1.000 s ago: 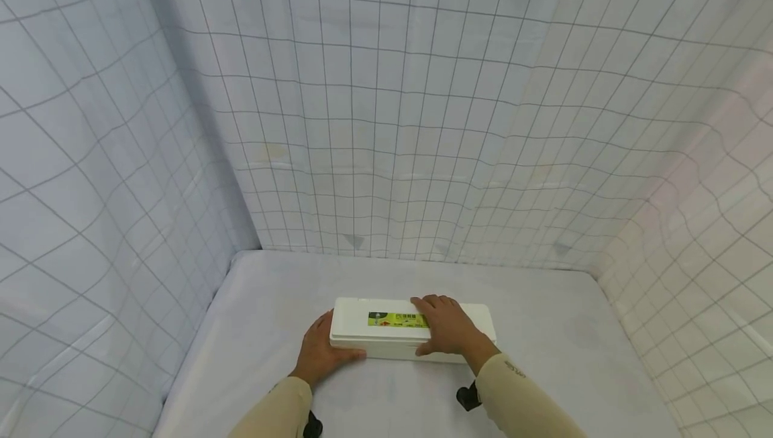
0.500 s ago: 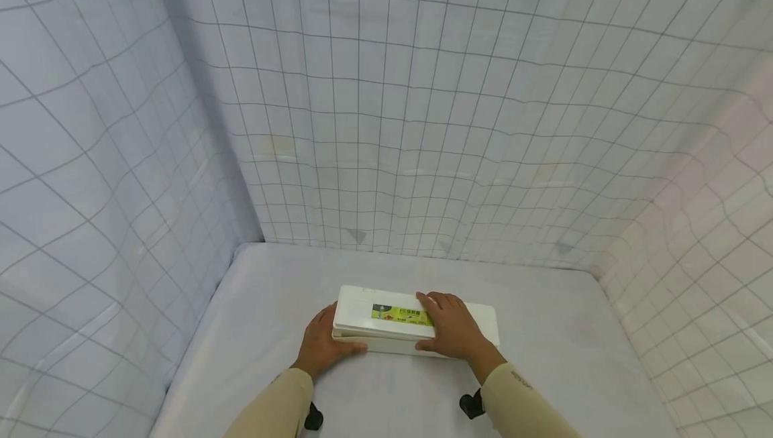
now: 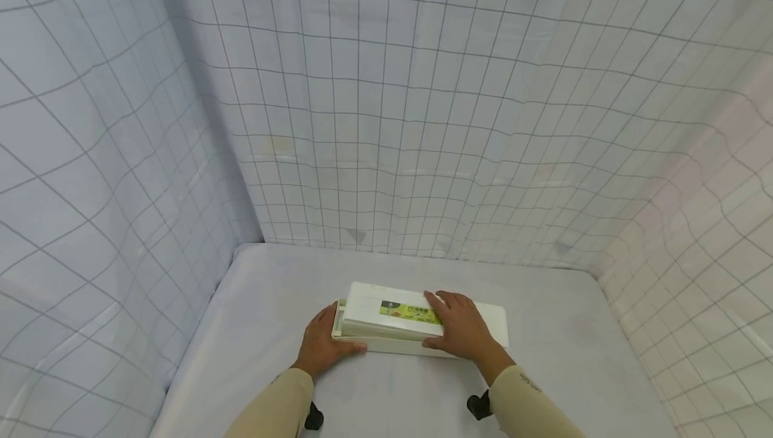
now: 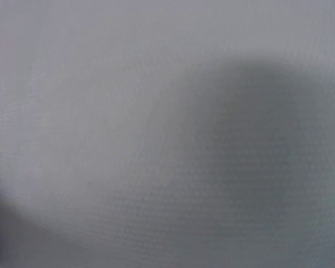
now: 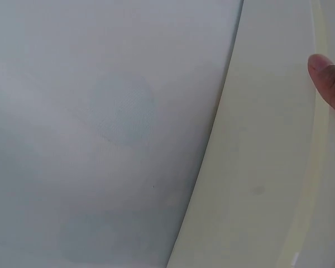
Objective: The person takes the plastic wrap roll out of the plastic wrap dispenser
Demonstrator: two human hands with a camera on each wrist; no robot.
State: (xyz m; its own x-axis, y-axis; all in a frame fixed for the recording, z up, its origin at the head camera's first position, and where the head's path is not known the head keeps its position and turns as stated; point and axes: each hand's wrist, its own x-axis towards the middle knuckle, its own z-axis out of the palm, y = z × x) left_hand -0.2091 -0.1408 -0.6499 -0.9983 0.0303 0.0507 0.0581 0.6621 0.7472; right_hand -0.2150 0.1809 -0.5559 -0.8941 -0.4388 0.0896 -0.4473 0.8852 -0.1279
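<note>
A long white plastic box lies on the table, its lid marked by a yellow-green label. The lid sits askew: its left end is raised and shifted right, baring a strip of the base's left end. My left hand grips that end of the base, thumb along the front wall. Across the lid, right of the label, my right hand holds it with fingers on top and thumb at the front edge. In the right wrist view the thumb lies by the lid's edge. What is inside is hidden.
White cloth covers the table. White walls with a dark grid pattern enclose it at the back and both sides. Black wrist devices hang under both sleeves. The left wrist view holds only blurred pale cloth and shadow.
The lid, flat on the base a second ago, has tilted up at its left end and slid right with my right hand. My left hand has stayed at the base's left end.
</note>
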